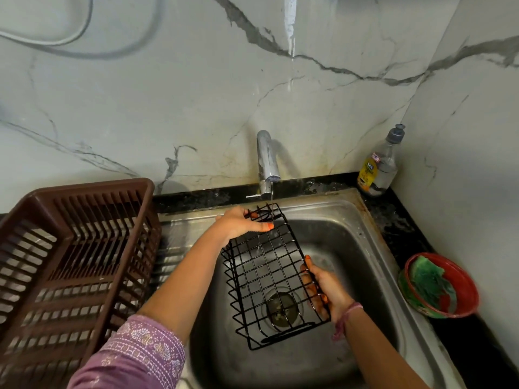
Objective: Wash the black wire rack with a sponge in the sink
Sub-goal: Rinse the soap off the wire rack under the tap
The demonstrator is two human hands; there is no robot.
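Observation:
The black wire rack (266, 276) hangs tilted over the steel sink (362, 242), its far end under a thin stream of water from the tap (268, 161). My left hand (241, 223) grips the rack's far left corner. My right hand (323, 287) holds its right edge, fingers curled around the wires. The green sponge (428, 279) lies in a red bowl (460, 287) on the counter right of the sink; neither hand touches it.
A brown slatted plastic dish basket (75, 262) stands on the drainboard to the left. A dish soap bottle (377, 164) stands in the back right corner against the marble wall. The sink drain (280, 307) shows through the rack.

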